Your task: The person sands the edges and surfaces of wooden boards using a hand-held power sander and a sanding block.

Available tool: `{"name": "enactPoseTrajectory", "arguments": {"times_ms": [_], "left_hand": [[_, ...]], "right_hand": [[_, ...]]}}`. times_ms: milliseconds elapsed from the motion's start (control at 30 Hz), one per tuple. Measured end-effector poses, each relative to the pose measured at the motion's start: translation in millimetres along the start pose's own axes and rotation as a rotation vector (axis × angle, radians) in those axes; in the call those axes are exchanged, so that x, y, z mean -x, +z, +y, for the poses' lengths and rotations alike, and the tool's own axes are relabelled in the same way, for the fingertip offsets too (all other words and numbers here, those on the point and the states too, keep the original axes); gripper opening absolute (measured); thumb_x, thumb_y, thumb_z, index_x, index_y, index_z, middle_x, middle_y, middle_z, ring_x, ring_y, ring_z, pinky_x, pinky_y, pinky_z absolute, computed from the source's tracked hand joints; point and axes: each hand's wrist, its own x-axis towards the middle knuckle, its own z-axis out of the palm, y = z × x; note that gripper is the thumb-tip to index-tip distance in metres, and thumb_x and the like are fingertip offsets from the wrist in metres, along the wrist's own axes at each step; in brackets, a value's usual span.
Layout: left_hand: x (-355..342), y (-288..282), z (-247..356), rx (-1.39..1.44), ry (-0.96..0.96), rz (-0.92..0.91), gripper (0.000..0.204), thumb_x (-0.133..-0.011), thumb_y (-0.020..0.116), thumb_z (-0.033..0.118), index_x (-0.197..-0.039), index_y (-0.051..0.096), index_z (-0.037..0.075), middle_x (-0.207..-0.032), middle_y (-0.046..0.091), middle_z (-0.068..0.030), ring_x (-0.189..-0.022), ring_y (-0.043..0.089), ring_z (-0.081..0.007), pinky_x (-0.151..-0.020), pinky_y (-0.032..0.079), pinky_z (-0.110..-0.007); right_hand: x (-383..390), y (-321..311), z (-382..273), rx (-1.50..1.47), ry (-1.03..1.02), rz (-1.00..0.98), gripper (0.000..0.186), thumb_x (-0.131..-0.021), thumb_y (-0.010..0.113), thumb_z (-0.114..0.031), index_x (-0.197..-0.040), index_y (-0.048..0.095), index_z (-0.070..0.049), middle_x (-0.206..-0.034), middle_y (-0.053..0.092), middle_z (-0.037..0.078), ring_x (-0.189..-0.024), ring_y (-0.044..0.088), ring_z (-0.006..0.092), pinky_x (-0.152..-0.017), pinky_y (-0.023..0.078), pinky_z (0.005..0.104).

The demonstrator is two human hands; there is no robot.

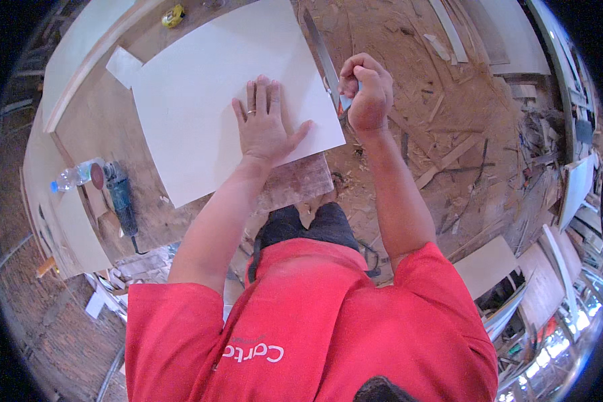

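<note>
A large white board (208,100) lies on the wooden workbench (87,134). My left hand (264,127) presses flat on it near its front right part, fingers spread and a ring on one of them. My right hand (368,90) is closed round the light blue handle of a hand saw (323,55), just past the board's right edge. The saw's long metal blade runs away from me along that edge. Most of the handle is hidden in my fist. I cannot tell whether the teeth touch the board.
An angle grinder (120,201) and a clear plastic bottle (74,175) lie on the bench at left. A yellow tape measure (173,16) sits at the far side. Wood scraps (449,161) and shavings litter the floor at right; panels (543,281) lean at lower right.
</note>
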Motion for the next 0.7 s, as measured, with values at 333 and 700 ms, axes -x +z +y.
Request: {"name": "enactPoseTrajectory", "arguments": {"times_ms": [333, 700], "left_hand": [[-2.3, 0.3, -8.0, 0.094, -0.028, -0.025, 0.109, -0.089, 0.055, 0.078, -0.166, 0.03, 0.004, -0.175, 0.019, -0.0182, -0.164, 0.008, -0.0359, -0.127, 0.004, -0.067], [-1.5, 2.8, -12.1, 0.095, -0.029, 0.005, 0.111, -0.087, 0.058, 0.08, -0.165, 0.032, 0.005, -0.175, 0.021, -0.0173, -0.164, 0.01, -0.0363, -0.127, 0.007, -0.066]], "right_hand": [[4.7, 6.3, 9.3, 0.23, 0.123, -0.149, 0.024, -0.089, 0.049, -0.021, -0.081, 0.061, -0.001, -0.067, 0.053, 0.003, -0.059, 0.044, 0.0094, -0.056, 0.035, 0.0271], [9.0, 5.3, 18.2, 0.175, 0.242, -0.14, 0.023, -0.09, 0.049, -0.022, -0.081, 0.058, -0.002, -0.066, 0.049, 0.002, -0.058, 0.04, 0.0088, -0.054, 0.035, 0.0275]]}}
